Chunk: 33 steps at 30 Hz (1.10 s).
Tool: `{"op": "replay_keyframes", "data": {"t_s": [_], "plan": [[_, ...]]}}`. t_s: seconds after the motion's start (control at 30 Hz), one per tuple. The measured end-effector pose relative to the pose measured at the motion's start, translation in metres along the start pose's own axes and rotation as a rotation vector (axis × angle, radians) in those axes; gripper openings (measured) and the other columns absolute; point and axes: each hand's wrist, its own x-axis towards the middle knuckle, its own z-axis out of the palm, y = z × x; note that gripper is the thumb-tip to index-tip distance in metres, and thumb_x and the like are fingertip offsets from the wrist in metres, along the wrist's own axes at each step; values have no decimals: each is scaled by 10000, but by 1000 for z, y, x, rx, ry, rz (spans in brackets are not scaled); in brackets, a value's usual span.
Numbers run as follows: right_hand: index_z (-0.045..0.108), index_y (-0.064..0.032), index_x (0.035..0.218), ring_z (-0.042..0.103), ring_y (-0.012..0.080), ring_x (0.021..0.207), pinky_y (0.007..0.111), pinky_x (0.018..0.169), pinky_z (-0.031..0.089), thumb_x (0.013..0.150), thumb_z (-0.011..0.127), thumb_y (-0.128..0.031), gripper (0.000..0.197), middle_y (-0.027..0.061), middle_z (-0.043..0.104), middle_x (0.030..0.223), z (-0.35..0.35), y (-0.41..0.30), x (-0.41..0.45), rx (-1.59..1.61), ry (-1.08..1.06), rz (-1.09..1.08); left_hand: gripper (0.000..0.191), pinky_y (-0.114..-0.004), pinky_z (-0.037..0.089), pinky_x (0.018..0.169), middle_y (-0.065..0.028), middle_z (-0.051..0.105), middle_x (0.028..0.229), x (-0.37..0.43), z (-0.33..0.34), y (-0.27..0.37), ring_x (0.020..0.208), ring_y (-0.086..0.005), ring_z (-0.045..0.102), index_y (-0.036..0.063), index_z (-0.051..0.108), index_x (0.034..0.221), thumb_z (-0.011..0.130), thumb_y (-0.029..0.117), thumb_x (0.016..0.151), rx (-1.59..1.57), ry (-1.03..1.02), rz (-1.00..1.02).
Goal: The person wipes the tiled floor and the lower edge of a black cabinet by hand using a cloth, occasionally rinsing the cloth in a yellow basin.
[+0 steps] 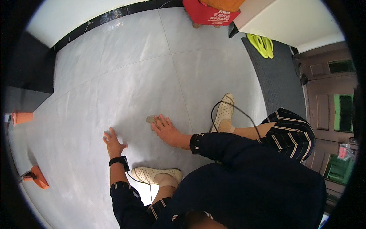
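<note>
My right hand [168, 132] presses down on a small grey-brown cloth [151, 119] lying on the grey tile floor [128, 88]. Its fingers lie over the cloth and hide much of it. To the left, my left hand [113, 144] is at or just above the floor, fingers apart and nothing in it; whether it touches the tiles I cannot tell. A black band with a small device [123, 163] is strapped round the left wrist, and a thin cable [139, 180] runs from it.
My perforated cream shoes [155, 175] stand on the tiles, with a black cable [240, 110] looping over the right one. Farther out are an orange dustpan [40, 177], orange bin [23, 118], black cabinet [31, 63], red bag [211, 15], grey mat [276, 74], yellow-green slippers [261, 45] and brown door [317, 111].
</note>
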Motion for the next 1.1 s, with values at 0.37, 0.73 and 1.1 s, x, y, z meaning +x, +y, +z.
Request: {"op": "replay_keyframes", "data": {"t_s": [0.37, 0.73, 1.1], "plan": [[590, -130, 1176, 625, 283, 925, 358, 815, 500, 758, 536, 5, 443, 108, 629, 1044, -99, 240, -29, 544, 295, 751, 1262, -464, 381, 1036, -286, 117, 1472, -1, 13, -23, 1334, -511, 144, 118, 97, 1459, 891, 120, 478, 24, 27, -12], [497, -39, 1212, 420, 405, 1205, 453, 984, 380, 838, 467, -14, 377, 210, 497, 1211, -17, 110, -7, 12, 215, 195, 1240, -465, 350, 1054, -276, 114, 1476, 0, 1, -8, 1323, -521, 155, 104, 101, 1456, 886, 124, 496, 36, -16, -32], [474, -40, 1254, 424, 409, 1206, 449, 964, 404, 796, 485, 20, 462, 181, 471, 1289, -40, 121, -68, 164, -37, 237, 1258, -466, 368, 1046, -261, 93, 1482, 1, 7, -13, 1330, -514, 150, 134, 82, 1459, 891, 154, 496, 44, -42, -47]]}}
